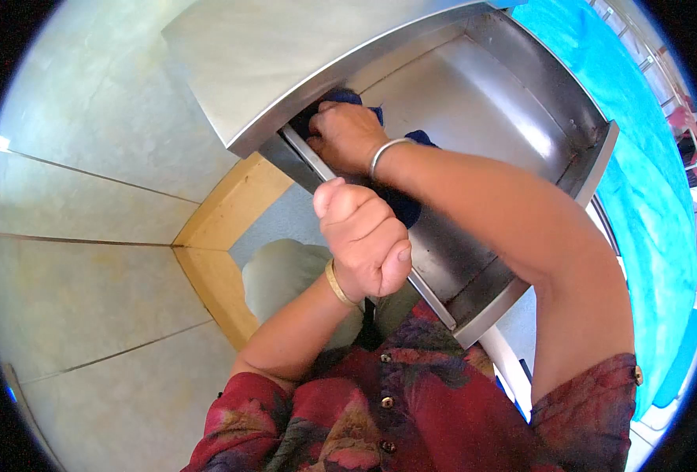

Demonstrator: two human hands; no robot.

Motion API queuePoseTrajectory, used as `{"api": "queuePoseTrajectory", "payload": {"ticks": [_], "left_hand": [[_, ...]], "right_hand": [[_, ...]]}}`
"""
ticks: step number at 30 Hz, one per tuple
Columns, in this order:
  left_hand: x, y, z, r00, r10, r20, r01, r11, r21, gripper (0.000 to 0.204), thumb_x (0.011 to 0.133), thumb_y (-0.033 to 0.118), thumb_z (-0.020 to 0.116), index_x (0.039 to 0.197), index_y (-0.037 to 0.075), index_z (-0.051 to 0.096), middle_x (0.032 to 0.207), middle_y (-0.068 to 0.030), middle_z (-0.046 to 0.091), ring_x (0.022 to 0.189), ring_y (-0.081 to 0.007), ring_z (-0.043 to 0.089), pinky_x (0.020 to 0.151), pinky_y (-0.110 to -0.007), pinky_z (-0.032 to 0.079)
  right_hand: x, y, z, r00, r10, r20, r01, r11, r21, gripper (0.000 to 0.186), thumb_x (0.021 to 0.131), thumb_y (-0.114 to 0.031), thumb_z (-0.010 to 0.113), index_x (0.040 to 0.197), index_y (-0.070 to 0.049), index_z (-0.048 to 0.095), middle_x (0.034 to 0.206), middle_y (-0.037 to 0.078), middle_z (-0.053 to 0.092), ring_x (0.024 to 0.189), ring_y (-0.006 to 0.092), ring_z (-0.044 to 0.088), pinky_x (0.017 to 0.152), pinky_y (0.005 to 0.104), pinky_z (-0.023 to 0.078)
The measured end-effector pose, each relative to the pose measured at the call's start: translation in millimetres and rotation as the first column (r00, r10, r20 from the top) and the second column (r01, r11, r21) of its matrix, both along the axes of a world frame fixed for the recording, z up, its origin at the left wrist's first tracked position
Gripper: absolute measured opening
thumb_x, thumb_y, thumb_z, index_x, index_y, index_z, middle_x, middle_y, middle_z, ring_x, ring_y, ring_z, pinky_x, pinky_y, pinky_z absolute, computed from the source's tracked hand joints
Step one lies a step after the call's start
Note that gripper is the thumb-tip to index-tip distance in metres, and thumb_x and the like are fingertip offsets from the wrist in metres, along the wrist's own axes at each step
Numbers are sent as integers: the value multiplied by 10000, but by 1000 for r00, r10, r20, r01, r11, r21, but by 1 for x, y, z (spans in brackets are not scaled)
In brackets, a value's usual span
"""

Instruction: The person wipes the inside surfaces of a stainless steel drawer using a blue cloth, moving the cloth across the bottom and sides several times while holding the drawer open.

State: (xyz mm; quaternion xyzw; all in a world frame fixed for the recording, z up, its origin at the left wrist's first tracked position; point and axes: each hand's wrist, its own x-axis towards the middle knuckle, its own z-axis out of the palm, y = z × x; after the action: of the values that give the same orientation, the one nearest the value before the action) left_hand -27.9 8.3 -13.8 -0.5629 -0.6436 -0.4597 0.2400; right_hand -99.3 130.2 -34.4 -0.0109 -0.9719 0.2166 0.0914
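Note:
A metal drawer [474, 94] is pulled out from under a pale metal top. My left hand [366, 236], with a gold-coloured bangle at its wrist, is wrapped round the drawer's near left rim. Reaching in over the drawer from the right, my right hand [344, 138] wears a silver bangle. Its fingers are curled on a dark blue cloth [405, 206] in the drawer's left corner. Parts of the cloth show beyond the knuckles and under the wrist; my hand and forearm hide the rest. Brownish stains mark the drawer's inner corners.
The pale metal top [262, 55] overhangs the drawer's far left side. Bright blue sheeting [655, 228] lies along the right. A tiled wall [89, 197] with a yellow border strip [223, 200] rises at left. My knee [282, 275] is below the drawer.

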Motion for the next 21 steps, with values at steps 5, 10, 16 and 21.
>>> {"api": "queuePoseTrajectory", "payload": {"ticks": [5,10,16,21], "left_hand": [[-4,-4,-1,1000,14,-10,-14,1000,-24,211,650,299,504,533,125,481,604,-28,444,629,-216,465,753,-419,306],[-2,-1,3,1000,6,-26,-7,1000,-26,229,670,311,487,534,127,480,607,-28,446,623,-212,466,751,-420,304],[0,0,1,1000,27,6,-27,999,-42,245,685,318,469,536,124,478,602,-27,446,640,-210,469,797,-418,286],[-1,1,2,1000,20,7,-20,998,-57,237,684,312,467,538,125,478,611,-27,451,647,-209,471,807,-419,284]], "right_hand": [[5,25,23,976,203,78,-217,930,298,173,752,-195,539,738,-54,639,876,146,616,840,317,594,712,430,473],[21,88,38,992,32,124,-91,858,505,163,737,-81,489,822,-61,627,861,159,628,860,305,602,723,426,476],[10,28,7,953,275,130,-301,915,267,208,767,-80,473,899,-79,633,886,156,625,889,319,593,758,410,479],[12,38,25,949,288,124,-314,850,423,176,778,-161,487,838,-87,636,823,151,627,806,306,615,692,415,487]]}}
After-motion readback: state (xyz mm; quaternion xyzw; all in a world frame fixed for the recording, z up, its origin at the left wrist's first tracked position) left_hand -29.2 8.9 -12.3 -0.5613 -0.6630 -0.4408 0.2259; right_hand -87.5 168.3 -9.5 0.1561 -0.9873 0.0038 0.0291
